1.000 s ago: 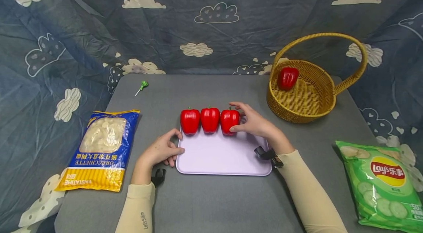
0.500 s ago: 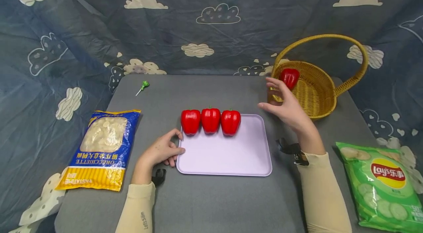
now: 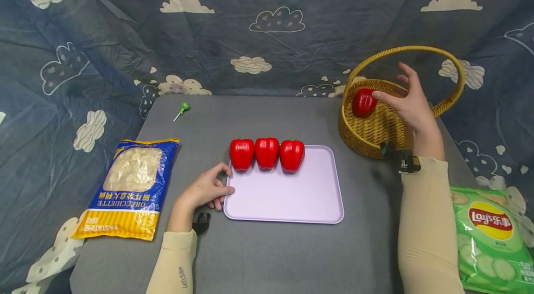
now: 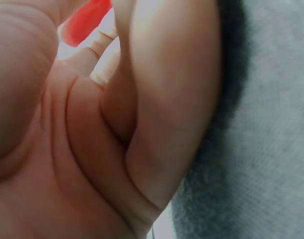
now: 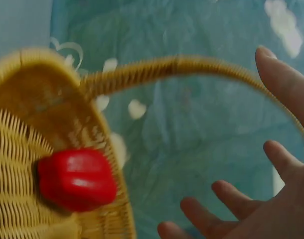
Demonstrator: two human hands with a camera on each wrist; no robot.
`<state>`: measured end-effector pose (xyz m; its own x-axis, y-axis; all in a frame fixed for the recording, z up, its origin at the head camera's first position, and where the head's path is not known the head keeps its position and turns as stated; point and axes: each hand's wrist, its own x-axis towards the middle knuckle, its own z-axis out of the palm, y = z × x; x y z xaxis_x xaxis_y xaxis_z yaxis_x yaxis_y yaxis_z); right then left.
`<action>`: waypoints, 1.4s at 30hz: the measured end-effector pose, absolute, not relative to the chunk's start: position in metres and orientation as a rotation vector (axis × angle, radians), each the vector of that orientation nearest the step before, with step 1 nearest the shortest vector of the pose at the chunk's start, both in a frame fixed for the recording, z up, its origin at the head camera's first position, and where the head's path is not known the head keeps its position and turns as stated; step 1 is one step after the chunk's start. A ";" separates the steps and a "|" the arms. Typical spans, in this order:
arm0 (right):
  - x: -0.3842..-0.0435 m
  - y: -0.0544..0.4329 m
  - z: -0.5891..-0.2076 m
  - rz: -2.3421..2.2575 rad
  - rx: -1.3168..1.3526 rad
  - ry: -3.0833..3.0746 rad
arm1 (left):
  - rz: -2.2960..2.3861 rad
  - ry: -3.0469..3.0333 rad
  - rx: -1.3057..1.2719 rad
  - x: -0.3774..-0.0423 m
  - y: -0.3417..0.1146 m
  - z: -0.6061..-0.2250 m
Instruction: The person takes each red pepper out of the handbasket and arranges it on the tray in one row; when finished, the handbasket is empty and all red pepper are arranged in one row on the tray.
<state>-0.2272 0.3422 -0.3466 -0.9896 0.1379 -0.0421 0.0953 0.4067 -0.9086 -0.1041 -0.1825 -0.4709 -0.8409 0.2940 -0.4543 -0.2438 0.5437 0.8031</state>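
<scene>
My left hand [image 3: 207, 188] holds the left edge of a pale lilac tray [image 3: 283, 196], its thumb on the rim and its fingers bent. Three red bell peppers [image 3: 267, 153] stand in a row along the tray's back edge. The left wrist view shows mostly the curled fingers and a red bit of pepper [image 4: 84, 22]. My right hand [image 3: 415, 101] is above the wicker basket [image 3: 354, 138], fingers spread and nothing in it. Inside the basket, against its left wall, lies another red bell pepper [image 5: 77, 179]; in the right wrist view it is apart from the fingers.
The basket's tall arched handle [image 3: 410, 48] rises around the right hand. On the left lies a blue and yellow pasta bag [image 3: 125, 187], with a green lollipop [image 3: 184, 107] behind it. A green chip bag [image 3: 492, 238] is at the right, partly behind the sleeve.
My right hand has left the rightmost pepper on the tray and moved right and back, over the basket. The left hand has stayed at the tray's edge.
</scene>
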 end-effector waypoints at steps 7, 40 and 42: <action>-0.268 0.369 -0.370 1.662 -0.284 -2.726 | 1.260 2.233 0.026 -0.105 -0.180 -0.469; -0.295 0.379 -0.417 1.863 -0.344 -2.900 | 1.248 2.248 0.031 -0.108 -0.179 -0.469; -0.295 0.378 -0.416 1.870 -0.353 -2.904 | 1.244 2.251 0.029 -0.107 -0.179 -0.469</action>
<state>-0.2949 0.3775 -0.4164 -0.9259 -0.0092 -0.3778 0.3401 0.4155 -0.8436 -0.1072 -0.1793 -0.4695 -0.8418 0.2789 -0.4622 -0.2429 0.5691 0.7856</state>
